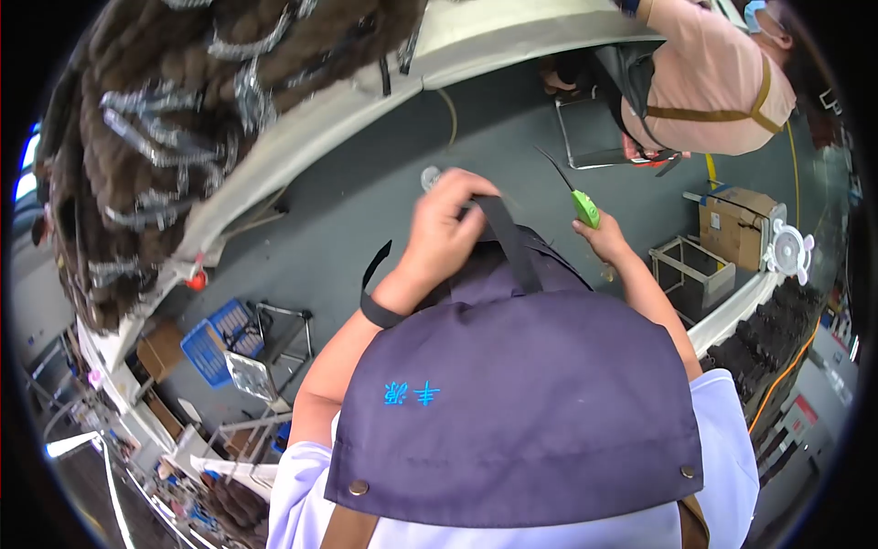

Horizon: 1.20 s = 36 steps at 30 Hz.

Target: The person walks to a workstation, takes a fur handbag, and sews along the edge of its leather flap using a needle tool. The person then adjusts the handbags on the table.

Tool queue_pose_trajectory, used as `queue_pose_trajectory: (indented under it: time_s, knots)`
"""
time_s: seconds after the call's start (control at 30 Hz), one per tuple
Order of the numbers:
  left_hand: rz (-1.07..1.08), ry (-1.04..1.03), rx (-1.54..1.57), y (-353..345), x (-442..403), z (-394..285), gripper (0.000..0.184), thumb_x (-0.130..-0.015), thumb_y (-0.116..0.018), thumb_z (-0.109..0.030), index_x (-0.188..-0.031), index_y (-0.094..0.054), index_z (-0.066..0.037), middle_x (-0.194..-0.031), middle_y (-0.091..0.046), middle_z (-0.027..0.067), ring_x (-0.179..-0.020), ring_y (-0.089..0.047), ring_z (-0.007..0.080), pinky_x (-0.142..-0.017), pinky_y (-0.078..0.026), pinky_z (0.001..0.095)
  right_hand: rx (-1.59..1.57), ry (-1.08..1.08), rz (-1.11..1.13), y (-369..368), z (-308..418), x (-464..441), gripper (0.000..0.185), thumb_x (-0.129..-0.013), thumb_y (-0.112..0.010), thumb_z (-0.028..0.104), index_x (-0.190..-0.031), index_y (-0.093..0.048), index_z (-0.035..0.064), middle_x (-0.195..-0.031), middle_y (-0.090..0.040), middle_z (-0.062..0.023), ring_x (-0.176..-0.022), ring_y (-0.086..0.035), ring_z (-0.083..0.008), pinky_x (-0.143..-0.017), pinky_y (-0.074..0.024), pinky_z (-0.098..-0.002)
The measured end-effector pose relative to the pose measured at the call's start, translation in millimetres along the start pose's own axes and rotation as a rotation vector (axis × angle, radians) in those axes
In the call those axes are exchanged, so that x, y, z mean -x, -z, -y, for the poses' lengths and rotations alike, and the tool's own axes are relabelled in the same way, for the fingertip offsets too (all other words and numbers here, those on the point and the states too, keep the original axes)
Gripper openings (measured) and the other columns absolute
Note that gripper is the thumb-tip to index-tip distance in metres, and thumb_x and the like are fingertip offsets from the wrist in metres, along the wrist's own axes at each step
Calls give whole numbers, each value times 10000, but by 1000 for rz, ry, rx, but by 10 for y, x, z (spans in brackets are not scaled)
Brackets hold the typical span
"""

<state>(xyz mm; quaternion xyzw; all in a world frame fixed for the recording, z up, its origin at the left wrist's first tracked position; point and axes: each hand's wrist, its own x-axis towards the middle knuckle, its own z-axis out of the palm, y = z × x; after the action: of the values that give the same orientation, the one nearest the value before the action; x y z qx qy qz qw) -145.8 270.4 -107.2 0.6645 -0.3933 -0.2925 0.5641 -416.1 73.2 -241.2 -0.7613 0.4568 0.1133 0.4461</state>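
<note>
My left hand (443, 236) is raised in front of the dark purple apron (521, 393), its fingers closed on a black strap (510, 242). The strap runs down to the apron's front. A black band (380, 314) circles my left wrist. To the right, my right hand (604, 238) grips a green-handled tool (585, 209) with a long, thin, dark curved shaft pointing up and left. The tool stands clear of the apron and strap; the exact kind of tool I cannot make out.
A pale bench edge (274, 137) curves across the upper left, carrying brown fluffy bundles (73, 210) in clear plastic. A co-worker (704, 82) is at the upper right. Blue crates (219, 340) stand lower left; a cardboard box (732, 224), metal frame (690, 274) and white fan (788, 249) are on the right.
</note>
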Motion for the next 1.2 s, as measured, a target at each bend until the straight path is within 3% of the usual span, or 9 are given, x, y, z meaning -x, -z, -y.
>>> queue_pose_trajectory:
  time_s: [0.07, 0.2, 0.33, 0.5, 0.63, 0.87, 0.97, 1.07, 1.2]
  knots:
    - [-47, -38, 35, 265, -331, -30, 197, -713, -572, 66, -891, -586, -17, -907, -568, 99, -864, -572, 245, -768, -458, 309, -170, -178, 37, 39, 77, -114, 307, -811, -669, 219, -1028, -587, 17, -876, -644, -116, -818, -604, -216, -767, -462, -333]
    - [303, -15, -166, 657, -781, 106, 171, -729, -588, 45, -881, -593, -33, -918, -579, 98, -907, -572, 264, -818, -452, 327, -311, -250, -67, 100, 436, -196, 284, -811, -675, 186, -1025, -591, 19, -868, -638, -82, -800, -586, -176, -758, -461, -318]
    - [524, -18, -724, 999, -892, 455, 178, -757, -641, -83, -930, -603, -83, -936, -576, 85, -931, -546, 294, -777, -424, 397, -381, -305, -167, 106, 652, -233, 291, -813, -672, 185, -1041, -593, 23, -888, -641, -92, -815, -585, -168, -759, -462, -309]
    - [508, 58, -577, 1201, -988, 807, 192, -768, -644, -105, -948, -606, -51, -931, -588, 117, -902, -575, 296, -756, -458, 370, -442, -318, -227, 209, 845, -463, 281, -820, -669, 204, -1033, -600, 34, -749, -620, -54, -661, -556, -154, -644, -462, -306]
    - [455, 159, -640, 1214, -1079, 1028, 215, -770, -656, -126, -961, -609, -40, -926, -600, 128, -852, -602, 281, -725, -478, 357, -139, -78, -406, 368, 1032, -879, 349, -798, -680, 266, -1037, -616, 21, -984, -558, -184, -911, -561, -311, -827, -444, -396]
    - [346, 411, -682, 1126, -1054, 1407, 223, -759, -660, -155, -945, -623, -37, -887, -620, 150, -827, -607, 302, -717, -485, 366, -270, 24, -248, 1012, 1414, -1650, 399, -808, -661, 290, -1098, -583, 28, -890, -632, -203, -890, -601, -365, -788, -459, -414]
    - [190, 611, -597, 1115, -789, 2160, 204, -766, -649, -173, -928, -628, -50, -807, -641, 116, -759, -623, 256, -709, -484, 340, -437, -70, -125, 1351, 1685, -1994, 359, -825, -659, 264, -1071, -574, 17, -821, -653, -108, -667, -651, -189, -609, -499, -325]
    - [194, 648, -568, 1032, -998, 2184, 208, -776, -644, -179, -935, -626, -46, -815, -641, 109, -769, -617, 238, -715, -480, 333, -544, -69, -169, 1628, 1895, -2361, 331, -830, -658, 248, -1045, -573, 10, -773, -638, -58, -572, -613, -113, -549, -490, -279]
    - [136, 770, -466, 758, -910, 2106, 216, -796, -634, -191, -948, -620, -39, -832, -642, 95, -789, -607, 203, -727, -471, 318, -695, -133, -136, 1691, 1785, -3123, 291, -838, -642, 222, -1001, -564, -6, -736, -612, -66, -558, -576, -132, -514, -442, -282]
